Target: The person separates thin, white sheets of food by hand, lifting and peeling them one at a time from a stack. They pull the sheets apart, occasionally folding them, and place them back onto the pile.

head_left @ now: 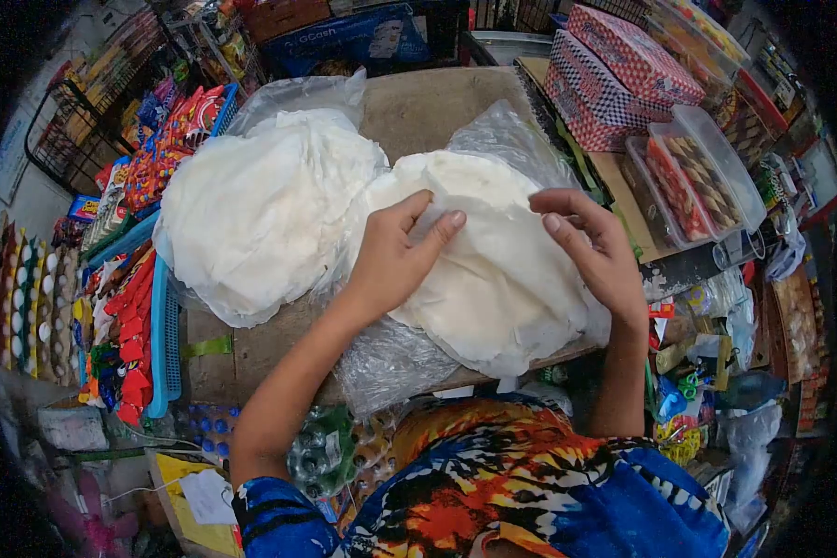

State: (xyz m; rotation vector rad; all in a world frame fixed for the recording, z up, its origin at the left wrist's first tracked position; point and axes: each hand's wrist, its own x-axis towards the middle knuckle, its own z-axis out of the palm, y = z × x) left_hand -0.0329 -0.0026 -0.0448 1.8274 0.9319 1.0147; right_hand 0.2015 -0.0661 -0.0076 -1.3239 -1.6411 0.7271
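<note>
Two piles of thin, round white wrapper sheets lie side by side on clear plastic. The left pile is free of my hands. Over the right pile, my left hand has its thumb and forefinger closed on the upper part of a wrapper sheet, which looks slightly raised and creased. My right hand hovers at that pile's right side, fingers curled and thumb apart from the forefinger. Whether its fingertips touch the sheet is hard to make out.
A brown board tabletop carries the piles and crumpled clear plastic. At left stand a blue basket of snack packs and egg trays. Checkered boxes and a clear plastic container sit at right. Bottles stand below the table edge.
</note>
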